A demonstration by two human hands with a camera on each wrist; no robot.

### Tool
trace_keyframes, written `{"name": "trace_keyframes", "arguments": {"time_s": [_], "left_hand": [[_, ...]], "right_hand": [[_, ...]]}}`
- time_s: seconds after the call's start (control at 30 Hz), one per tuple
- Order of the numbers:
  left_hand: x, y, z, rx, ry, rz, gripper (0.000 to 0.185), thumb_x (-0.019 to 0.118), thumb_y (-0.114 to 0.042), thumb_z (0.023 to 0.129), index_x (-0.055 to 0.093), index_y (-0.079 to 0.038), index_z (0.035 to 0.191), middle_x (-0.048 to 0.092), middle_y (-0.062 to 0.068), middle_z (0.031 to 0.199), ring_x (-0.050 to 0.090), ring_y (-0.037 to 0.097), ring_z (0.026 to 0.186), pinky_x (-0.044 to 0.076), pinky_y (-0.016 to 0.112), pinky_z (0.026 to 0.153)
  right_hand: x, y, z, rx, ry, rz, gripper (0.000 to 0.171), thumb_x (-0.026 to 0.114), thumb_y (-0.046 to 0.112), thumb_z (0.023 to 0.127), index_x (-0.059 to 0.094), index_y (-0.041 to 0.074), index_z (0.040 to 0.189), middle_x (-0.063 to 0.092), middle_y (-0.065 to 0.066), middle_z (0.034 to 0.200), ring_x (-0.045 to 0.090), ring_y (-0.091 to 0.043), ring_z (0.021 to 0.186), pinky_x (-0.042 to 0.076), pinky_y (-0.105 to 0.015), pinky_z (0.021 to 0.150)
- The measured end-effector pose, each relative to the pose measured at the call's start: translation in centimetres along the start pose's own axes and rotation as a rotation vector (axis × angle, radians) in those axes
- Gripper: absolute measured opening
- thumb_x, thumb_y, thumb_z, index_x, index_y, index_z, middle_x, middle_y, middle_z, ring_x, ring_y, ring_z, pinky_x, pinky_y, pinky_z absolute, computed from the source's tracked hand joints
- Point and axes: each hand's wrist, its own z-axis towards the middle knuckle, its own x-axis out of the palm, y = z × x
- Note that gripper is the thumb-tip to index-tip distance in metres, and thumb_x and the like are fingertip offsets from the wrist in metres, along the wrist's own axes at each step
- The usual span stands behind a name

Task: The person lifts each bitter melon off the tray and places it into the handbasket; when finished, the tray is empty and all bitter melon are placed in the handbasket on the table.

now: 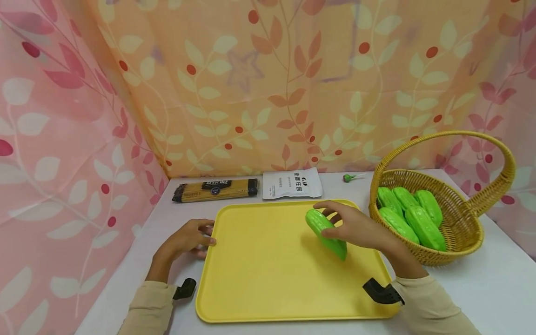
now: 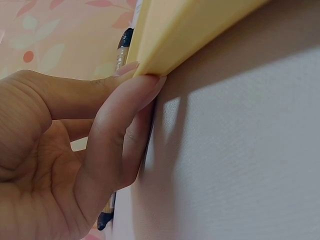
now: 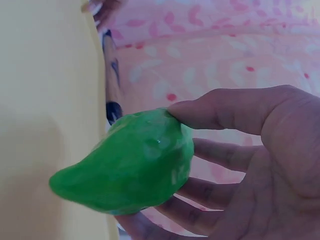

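My right hand (image 1: 356, 225) grips a bright green toy bitter melon (image 1: 325, 232) above the right part of a yellow tray (image 1: 259, 270). Thumb on one side and fingers on the other, it holds the bumpy body; the pointed end (image 3: 75, 185) sticks out free in the right wrist view. At the tray's left rim, my left hand (image 1: 189, 239) pinches the edge between thumb and fingers, as the left wrist view shows up close (image 2: 100, 125). To the right stands a wicker basket (image 1: 469, 228) with several more green bitter melons (image 1: 425, 228) in it.
Behind the tray lie a pack of dry noodles (image 1: 228, 190), a white pouch (image 1: 291, 184) and a small green lollipop (image 1: 348, 177). The basket's tall handle (image 1: 444, 134) arches over it. Patterned cloth (image 1: 268, 93) closes off the back and sides of the white table (image 1: 498, 288).
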Motion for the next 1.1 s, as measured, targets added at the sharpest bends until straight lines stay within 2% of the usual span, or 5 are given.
{"name": "trace_keyframes", "arguments": {"time_s": [0.4, 0.6, 0.83, 0.97, 1.1], "left_hand": [[-0.2, -0.2, 0.0, -0.01, -0.003, 0.023, 0.069, 0.08, -0.006, 0.091, 0.051, 0.004, 0.153, 0.063, 0.02, 0.128, 0.063, 0.02, 0.087, 0.058, 0.031, 0.064], [-0.1, -0.1, -0.1, -0.009, 0.005, 0.018, 0.069, 0.081, -0.006, 0.091, 0.051, 0.003, 0.153, 0.063, 0.019, 0.127, 0.063, 0.02, 0.087, 0.059, 0.032, 0.064], [-0.2, -0.3, -0.2, -0.009, 0.026, -0.002, 0.07, 0.079, -0.006, 0.092, 0.049, 0.005, 0.154, 0.061, 0.022, 0.13, 0.063, 0.02, 0.081, 0.06, 0.032, 0.063], [-0.3, -0.3, -0.2, -0.022, 0.026, -0.005, 0.07, 0.079, -0.005, 0.092, 0.048, 0.004, 0.155, 0.06, 0.021, 0.131, 0.063, 0.021, 0.08, 0.06, 0.032, 0.063], [-0.3, -0.3, -0.2, -0.016, 0.027, 0.0, 0.071, 0.079, -0.005, 0.092, 0.048, 0.004, 0.155, 0.061, 0.021, 0.13, 0.062, 0.021, 0.081, 0.06, 0.032, 0.063]], "right_hand": [[-5.2, -1.8, -3.4, 0.034, -0.061, 0.008, 0.065, 0.076, 0.022, 0.098, 0.049, 0.007, 0.155, 0.051, -0.026, 0.149, 0.056, -0.042, 0.128, 0.055, -0.046, 0.093], [-8.3, -3.4, -5.5, 0.079, -0.151, -0.091, 0.065, 0.076, 0.025, 0.099, 0.049, 0.009, 0.155, 0.056, -0.023, 0.146, 0.057, -0.044, 0.128, 0.056, -0.051, 0.094], [-12.1, -6.2, -8.6, 0.182, -0.257, -0.116, 0.07, 0.07, 0.029, 0.103, 0.038, 0.009, 0.162, 0.043, -0.025, 0.157, 0.05, -0.051, 0.131, 0.054, -0.027, 0.082], [-13.6, -8.0, -10.2, 0.293, -0.316, -0.142, 0.079, 0.068, 0.034, 0.105, 0.028, 0.002, 0.165, 0.039, -0.038, 0.155, 0.043, -0.064, 0.132, 0.058, -0.058, 0.09], [-14.7, -9.7, -11.6, 0.377, -0.385, -0.159, 0.082, 0.065, 0.034, 0.106, 0.022, -0.003, 0.164, 0.032, -0.048, 0.152, 0.036, -0.072, 0.131, 0.04, -0.084, 0.096]]}}
